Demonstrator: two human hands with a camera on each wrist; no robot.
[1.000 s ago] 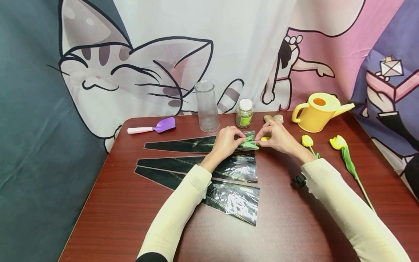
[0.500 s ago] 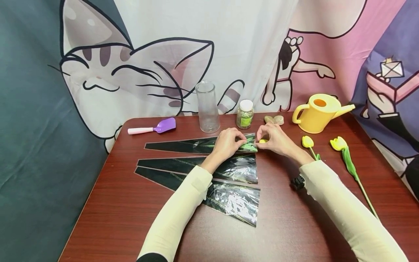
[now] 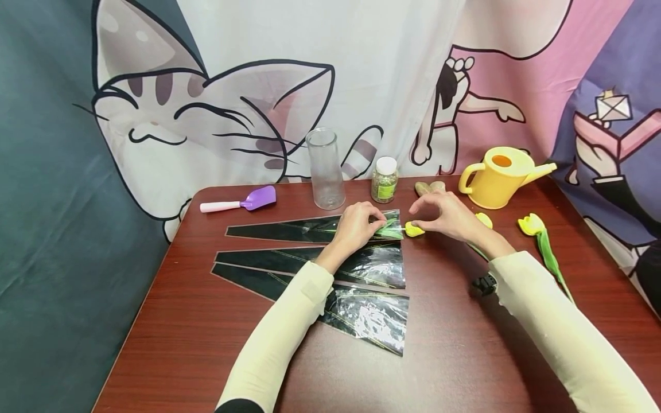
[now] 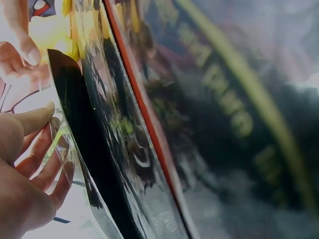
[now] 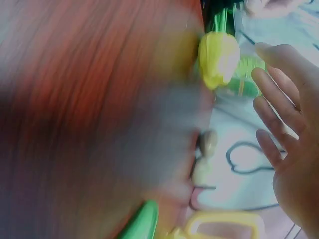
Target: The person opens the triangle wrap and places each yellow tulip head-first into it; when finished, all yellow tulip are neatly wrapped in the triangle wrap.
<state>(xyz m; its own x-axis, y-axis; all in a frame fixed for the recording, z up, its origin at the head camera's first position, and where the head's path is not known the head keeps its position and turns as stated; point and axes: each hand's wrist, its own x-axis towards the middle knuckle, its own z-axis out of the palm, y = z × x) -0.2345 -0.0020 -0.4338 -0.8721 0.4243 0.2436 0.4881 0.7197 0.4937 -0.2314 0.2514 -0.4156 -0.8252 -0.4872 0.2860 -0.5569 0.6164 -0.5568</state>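
My left hand (image 3: 356,226) pinches the wide open end of the top sleeve (image 3: 289,229), a long black and clear plastic wrapper that lies flat on the bench (image 3: 170,344). In the left wrist view my fingers (image 4: 35,149) curl around the clear edge of this sleeve (image 4: 104,149) and lift it a little from the wood. A yellow tulip (image 3: 413,229) has its stem and green leaves inside the sleeve, and its flower head sticks out just past the sleeve's mouth.

My right hand (image 3: 446,215) hovers just above and to the right of the flower head, with fingers spread and relaxed, and it holds nothing. The right wrist view, which is blurred, shows the same: the fingers (image 5: 279,99) are apart from the tulip (image 5: 218,59).

Two more sleeves (image 3: 310,264) lie below the first one, all with their points to the left, and my left arm crosses them. Behind my hands stand a glass vase (image 3: 325,168), a small jar (image 3: 385,179) and two stones (image 3: 430,186), near the back edge. A purple scoop (image 3: 242,201) lies at the back left. A yellow watering can (image 3: 498,176) stands at the back right, and two more tulips (image 3: 539,235) lie near the right edge. The near part of the bench, in front of the sleeves, is bare wood.
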